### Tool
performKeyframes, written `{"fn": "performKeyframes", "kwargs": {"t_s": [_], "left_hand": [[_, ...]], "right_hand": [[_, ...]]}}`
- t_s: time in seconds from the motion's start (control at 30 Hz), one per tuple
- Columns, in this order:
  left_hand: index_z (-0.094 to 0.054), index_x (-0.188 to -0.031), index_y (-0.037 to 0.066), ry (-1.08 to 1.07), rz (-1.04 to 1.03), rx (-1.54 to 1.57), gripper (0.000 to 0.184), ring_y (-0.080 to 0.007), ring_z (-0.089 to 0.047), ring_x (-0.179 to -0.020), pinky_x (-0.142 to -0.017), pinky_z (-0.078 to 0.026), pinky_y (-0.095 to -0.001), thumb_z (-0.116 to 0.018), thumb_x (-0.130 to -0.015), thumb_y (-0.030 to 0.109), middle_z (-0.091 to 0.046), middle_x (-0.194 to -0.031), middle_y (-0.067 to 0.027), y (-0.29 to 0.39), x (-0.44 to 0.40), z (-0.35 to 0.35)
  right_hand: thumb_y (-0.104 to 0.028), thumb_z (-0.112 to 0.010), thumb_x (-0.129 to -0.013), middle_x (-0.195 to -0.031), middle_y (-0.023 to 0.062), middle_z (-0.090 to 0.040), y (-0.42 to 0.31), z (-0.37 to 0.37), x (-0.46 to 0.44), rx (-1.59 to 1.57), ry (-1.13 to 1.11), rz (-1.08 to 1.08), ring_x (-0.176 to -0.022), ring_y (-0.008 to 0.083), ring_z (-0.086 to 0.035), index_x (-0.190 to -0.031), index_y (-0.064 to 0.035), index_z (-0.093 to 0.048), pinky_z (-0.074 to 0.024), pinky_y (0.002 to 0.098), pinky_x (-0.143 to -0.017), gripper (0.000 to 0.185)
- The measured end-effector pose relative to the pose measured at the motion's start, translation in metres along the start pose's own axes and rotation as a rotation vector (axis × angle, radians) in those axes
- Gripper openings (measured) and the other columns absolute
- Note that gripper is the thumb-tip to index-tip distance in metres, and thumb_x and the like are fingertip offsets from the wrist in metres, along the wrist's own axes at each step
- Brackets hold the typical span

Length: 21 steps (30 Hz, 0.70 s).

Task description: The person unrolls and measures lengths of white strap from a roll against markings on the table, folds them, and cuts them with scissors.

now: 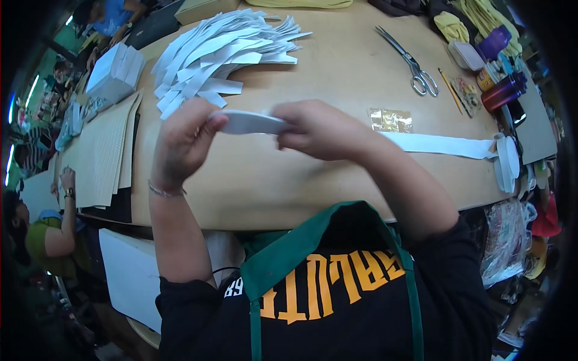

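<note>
Tan tabletop [289,192], crowded room; left grip [191,141] and right grip [313,129] pinched closed on white strip [251,123] between them.

Workshop, likely sewing or textile cutting. Large wooden worktable [337,60] across the centre. Long metal shears [409,60], upper right. Heap of cut white strips [217,57], upper left; roll of white band [507,163] at right edge, one end run out along the tabletop. Stacked flat tan sheets [99,147], left. Pencil [450,90] near the shears. Yellowish cloth [490,24], top right corner. Other people at work: one in a green top [45,240], lower left; one in blue [114,17], upper left. Tube lights [32,90], far left.
</note>
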<state>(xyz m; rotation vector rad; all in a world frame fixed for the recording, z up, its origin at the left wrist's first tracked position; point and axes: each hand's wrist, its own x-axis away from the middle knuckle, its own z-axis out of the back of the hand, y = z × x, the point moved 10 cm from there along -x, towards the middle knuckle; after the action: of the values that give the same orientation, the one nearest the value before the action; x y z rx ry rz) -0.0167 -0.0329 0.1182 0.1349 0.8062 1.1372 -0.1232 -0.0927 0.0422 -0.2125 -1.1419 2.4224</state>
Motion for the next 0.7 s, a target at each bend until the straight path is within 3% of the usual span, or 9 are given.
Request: {"fn": "performKeyframes", "kwargs": {"t_s": [0.07,0.17,0.33,0.4,0.43,0.53,0.57,0.63,0.7], "left_hand": [[-0.057,-0.082,-0.002,0.009,0.082,0.131,0.019,-0.0130,-0.049,-0.065,-0.062,-0.039,-0.0251,-0.056,-0.090,0.015,-0.051,-0.069,-0.0050,-0.027,0.000,0.005],[-0.059,-0.085,0.000,0.085,0.158,0.311,0.026,-0.0078,-0.048,-0.069,-0.064,-0.039,-0.0218,-0.052,-0.093,0.024,-0.054,-0.072,0.0004,-0.074,-0.002,0.004],[-0.060,-0.088,0.001,0.185,0.173,0.332,0.032,-0.0068,-0.049,-0.072,-0.066,-0.039,-0.0210,-0.048,-0.095,0.030,-0.056,-0.075,0.0020,-0.102,-0.011,-0.025],[-0.060,-0.086,0.002,0.214,0.049,0.294,0.020,-0.0123,-0.052,-0.070,-0.064,-0.041,-0.0243,-0.055,-0.091,0.021,-0.057,-0.076,-0.0012,-0.091,-0.017,-0.047],[-0.060,-0.086,0.003,0.246,-0.061,0.208,0.016,-0.0146,-0.053,-0.070,-0.063,-0.042,-0.0255,-0.058,-0.089,0.018,-0.057,-0.076,-0.0023,-0.073,-0.021,-0.059],[-0.060,-0.083,0.005,0.282,-0.347,-0.168,0.010,-0.0223,-0.055,-0.070,-0.061,-0.043,-0.0294,-0.067,-0.076,0.006,-0.056,-0.075,-0.0056,0.000,-0.034,-0.079],[-0.060,-0.081,0.007,0.240,-0.473,-0.253,0.016,-0.0212,-0.057,-0.073,-0.060,-0.043,-0.0307,-0.070,-0.069,0.006,-0.055,-0.076,-0.0032,0.027,-0.040,-0.080],[-0.060,-0.079,0.009,0.227,-0.637,-0.348,0.014,-0.0191,-0.058,-0.076,-0.061,-0.042,-0.0299,-0.070,-0.070,0.011,-0.055,-0.077,-0.0011,0.067,-0.050,-0.074],[-0.059,-0.078,0.012,0.187,-0.784,-0.425,0.013,-0.0174,-0.058,-0.079,-0.064,-0.042,-0.0293,-0.069,-0.071,0.014,-0.055,-0.078,0.0007,0.097,-0.054,-0.071]], "right_hand": [[-0.004,-0.056,-0.080,-0.077,0.0058,-0.065,0.035,-0.004,0.030,-0.237,-0.216,-0.187,-0.075,0.0137,-0.063,-0.097,-0.0009,-0.059,-0.0485,0.0294,-0.073,0.018],[-0.004,-0.055,-0.080,-0.074,0.0039,-0.063,0.080,0.023,0.096,-0.196,-0.326,-0.361,-0.074,0.0114,-0.060,-0.101,-0.0029,-0.059,-0.0457,0.0265,-0.074,0.021],[-0.001,-0.050,-0.073,-0.069,0.0036,-0.057,0.192,0.126,0.227,0.085,-0.085,-0.797,-0.065,0.0121,-0.057,-0.091,-0.0026,-0.062,-0.0464,0.0270,-0.062,0.022],[0.001,-0.049,-0.072,-0.071,0.0041,-0.056,0.234,0.173,0.278,0.029,0.157,-0.782,-0.063,0.0122,-0.056,-0.087,-0.0027,-0.061,-0.0470,0.0263,-0.062,0.020],[-0.002,-0.053,-0.074,-0.085,0.0072,-0.059,0.247,0.192,0.299,0.152,0.139,-0.869,-0.080,0.0170,-0.059,-0.094,-0.0033,-0.059,-0.0474,0.0307,-0.072,0.022],[-0.011,-0.060,-0.075,-0.110,0.0118,-0.057,0.241,0.211,0.315,0.783,0.072,-1.021,-0.108,0.0224,-0.053,-0.113,-0.0058,-0.055,-0.0428,0.0345,-0.089,0.038],[-0.021,-0.065,-0.076,-0.133,0.0122,-0.045,0.212,0.197,0.301,0.837,-0.068,-1.172,-0.127,0.0250,-0.037,-0.131,-0.0094,-0.043,-0.0320,0.0366,-0.103,0.060],[-0.020,-0.069,-0.072,-0.138,0.0128,-0.040,0.177,0.173,0.235,0.411,0.092,-0.634,-0.128,0.0264,-0.036,-0.138,-0.0104,-0.035,-0.0271,0.0363,-0.107,0.075],[-0.025,-0.062,-0.081,-0.138,0.0110,-0.041,0.100,0.144,0.154,0.055,0.152,-0.076,-0.130,0.0224,-0.035,-0.136,-0.0038,-0.038,-0.0257,0.0350,-0.107,0.063]]}}
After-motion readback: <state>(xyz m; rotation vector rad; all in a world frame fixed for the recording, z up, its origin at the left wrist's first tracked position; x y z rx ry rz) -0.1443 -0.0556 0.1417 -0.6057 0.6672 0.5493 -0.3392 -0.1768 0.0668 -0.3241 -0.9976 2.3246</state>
